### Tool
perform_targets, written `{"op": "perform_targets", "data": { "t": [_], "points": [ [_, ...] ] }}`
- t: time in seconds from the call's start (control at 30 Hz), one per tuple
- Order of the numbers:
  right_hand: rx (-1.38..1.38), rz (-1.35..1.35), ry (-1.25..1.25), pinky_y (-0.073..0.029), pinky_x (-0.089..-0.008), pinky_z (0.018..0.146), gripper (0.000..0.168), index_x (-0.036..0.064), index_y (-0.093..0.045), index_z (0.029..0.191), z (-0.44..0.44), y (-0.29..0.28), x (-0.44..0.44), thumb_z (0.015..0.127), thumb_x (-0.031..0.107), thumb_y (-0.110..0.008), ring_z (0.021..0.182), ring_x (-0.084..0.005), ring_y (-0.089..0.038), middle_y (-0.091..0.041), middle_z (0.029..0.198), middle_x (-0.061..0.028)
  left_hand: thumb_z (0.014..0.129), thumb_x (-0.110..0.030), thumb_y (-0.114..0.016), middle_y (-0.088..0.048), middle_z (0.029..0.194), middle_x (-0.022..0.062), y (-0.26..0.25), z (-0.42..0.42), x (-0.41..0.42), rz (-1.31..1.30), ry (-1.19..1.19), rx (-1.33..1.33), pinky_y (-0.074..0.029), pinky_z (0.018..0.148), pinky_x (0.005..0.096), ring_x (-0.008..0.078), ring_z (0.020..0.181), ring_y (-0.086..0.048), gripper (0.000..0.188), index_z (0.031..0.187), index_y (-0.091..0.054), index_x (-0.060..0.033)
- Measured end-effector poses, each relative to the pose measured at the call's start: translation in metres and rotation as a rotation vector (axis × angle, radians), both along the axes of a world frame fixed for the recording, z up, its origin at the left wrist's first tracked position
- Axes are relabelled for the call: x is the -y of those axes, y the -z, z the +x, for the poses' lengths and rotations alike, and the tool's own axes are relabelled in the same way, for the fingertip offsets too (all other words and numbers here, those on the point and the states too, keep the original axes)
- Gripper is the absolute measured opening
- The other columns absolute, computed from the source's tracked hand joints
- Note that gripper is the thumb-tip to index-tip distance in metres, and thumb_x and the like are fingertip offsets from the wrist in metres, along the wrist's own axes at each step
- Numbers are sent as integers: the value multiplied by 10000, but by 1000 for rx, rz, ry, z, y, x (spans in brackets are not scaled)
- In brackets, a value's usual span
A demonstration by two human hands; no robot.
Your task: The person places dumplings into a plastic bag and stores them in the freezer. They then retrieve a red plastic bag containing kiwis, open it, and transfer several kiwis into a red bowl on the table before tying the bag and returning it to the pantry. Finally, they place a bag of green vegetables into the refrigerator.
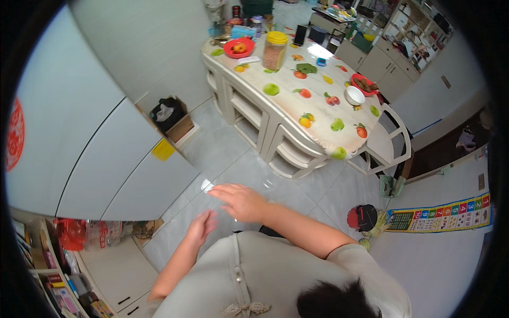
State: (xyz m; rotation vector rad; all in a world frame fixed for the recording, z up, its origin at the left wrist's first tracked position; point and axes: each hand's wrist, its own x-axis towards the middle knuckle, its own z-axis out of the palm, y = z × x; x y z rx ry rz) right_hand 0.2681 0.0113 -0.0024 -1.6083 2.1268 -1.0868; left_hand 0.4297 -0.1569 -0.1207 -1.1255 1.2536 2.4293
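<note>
My right hand (243,201) is held out in front of my body above the tiled floor, fingers stretched and thumb a little apart. My left hand (203,226) is lower and to the left, slightly blurred, its fingers partly bent. A small gap separates the two hands, and I see nothing held in either. Beyond them stands a table (265,109) with a fruit-print top. On it are a clear jar with a yellow lid (275,51), a red bowl of fruit (239,48), a white bowl (354,95) and a green leaf (306,68).
A pale refrigerator (119,159) is at left, with a bin (169,113) in a cardboard box beyond. A white chair (387,147) adjoins the table's right end. Near the right wall lie a red-and-black bag (362,218) and green produce. Shelves (55,274) fill the lower left.
</note>
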Motion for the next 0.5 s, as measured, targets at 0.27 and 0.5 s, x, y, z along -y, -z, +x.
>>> {"op": "perform_targets", "data": {
  "t": [0.27, 0.5],
  "points": [
    [-432, 31, 253, -344, -504, 979, 478, 148, -501, 1282, -149, 23, -138, 814, 235, -550, 1212, -281, -446, -481, 1321, -90, 966, -397, -380, -375, 1418, 80, -105, -252, -162, 704, 250, -479, -380, 1003, 372, 197, 1217, -449, 507, 1377, -340, -103],
    [118, 463, 804, -400, -450, 943, 572, -3, -397, 1292, -218, 114, -272, 775, 160, -578, 1119, -412, -484, -480, 1264, -240, 927, -253, -506, -498, 1290, 41, -92, -337, -140, -62, 792, -213, -424, 885, 317, 159, 1062, -533, 411, 1307, -432, -114]
  ]
}}
